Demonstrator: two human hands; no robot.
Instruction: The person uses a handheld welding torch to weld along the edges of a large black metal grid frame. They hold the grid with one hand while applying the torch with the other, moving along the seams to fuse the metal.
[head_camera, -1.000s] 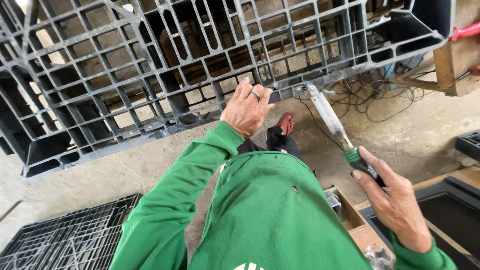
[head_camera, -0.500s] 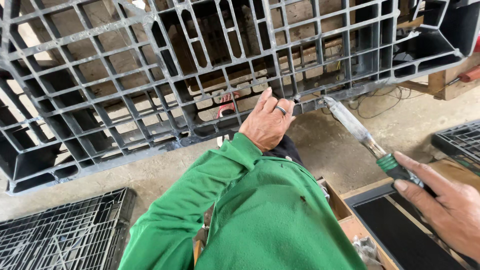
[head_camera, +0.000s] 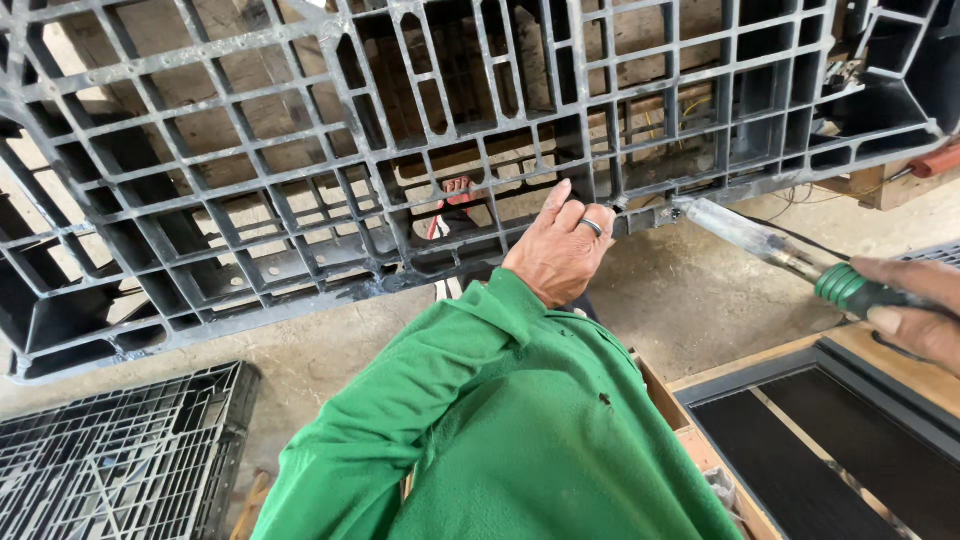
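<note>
A large dark grey plastic pallet (head_camera: 300, 170) stands tilted up in front of me, its grid face toward me. My left hand (head_camera: 560, 250), in a green sleeve and wearing a ring, grips the pallet's lower edge with the fingers hooked into the grid. My right hand (head_camera: 915, 305) at the right edge holds a green-handled soldering-type tool (head_camera: 780, 250). Its metal tip touches the pallet's lower edge just right of my left hand.
A second black grid pallet (head_camera: 120, 460) lies flat on the concrete floor at the lower left. A dark panel in a wooden frame (head_camera: 840, 420) lies at the lower right. Cables and wooden blocks (head_camera: 880, 185) sit behind the pallet at right. Someone's foot in a red sandal (head_camera: 455, 200) shows through the grid.
My view and both hands have shifted. The tool's tip has come down closer to the pallet's lower edge. My left hand keeps its grip on the edge.
</note>
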